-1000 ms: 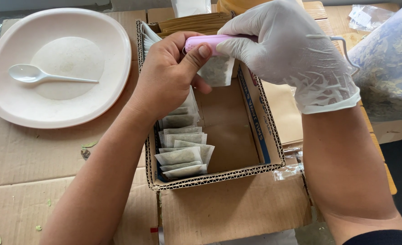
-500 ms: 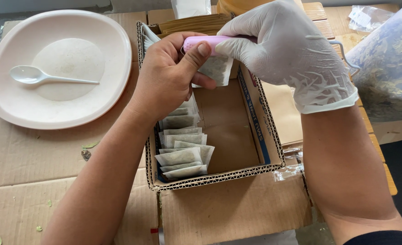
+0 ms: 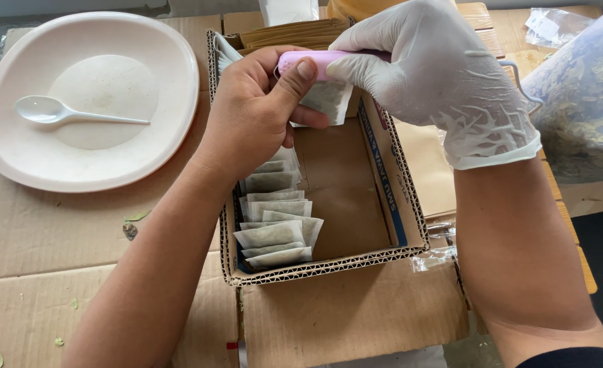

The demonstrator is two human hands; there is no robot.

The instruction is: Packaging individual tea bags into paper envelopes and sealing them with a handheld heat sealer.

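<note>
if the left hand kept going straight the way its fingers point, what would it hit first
Probably the gloved right hand, directly beyond the left hand. The two already meet at the pink tool and the small sachet, though depth is unclear.

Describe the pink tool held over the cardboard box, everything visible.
The pink tool is a slim, smooth bar, plastic by its look, lying roughly level above the cardboard box. The gloved right hand covers its right end; the bare left hand presses a thumb on its left end. A small filled paper sachet hangs beneath it.
</note>
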